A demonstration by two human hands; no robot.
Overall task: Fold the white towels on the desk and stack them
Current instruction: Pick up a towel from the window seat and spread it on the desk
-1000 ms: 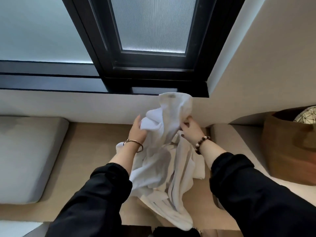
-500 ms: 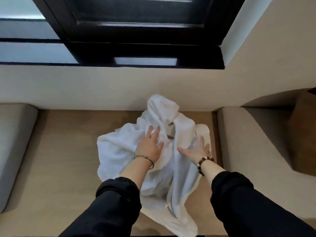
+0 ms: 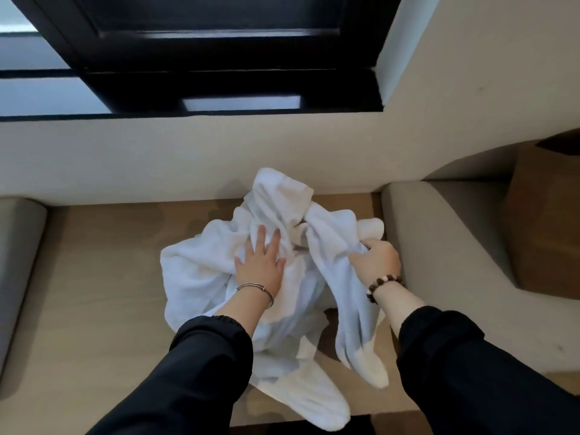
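Note:
A crumpled heap of white towels (image 3: 201, 271) lies on the wooden desk (image 3: 94, 277), bunched up toward the wall and trailing over the near edge. My left hand (image 3: 262, 262) lies flat on the middle of the heap, fingers straight and spread. My right hand (image 3: 376, 262) grips a fold of towel at the heap's right side, fingers curled round the cloth. A long strip of towel (image 3: 361, 340) hangs down from that grip toward the desk's front edge. How many towels make up the heap I cannot tell.
A grey cushion (image 3: 18, 271) borders the desk on the left and a beige cushion (image 3: 445, 246) on the right. A brown basket (image 3: 546, 215) stands at far right. The pale wall (image 3: 188, 158) and a black window frame (image 3: 219, 58) lie behind.
The towels, held up in both hands a second ago, now lie on the desk. My right hand has gone from flat on the cloth to gripping a fold at the right.

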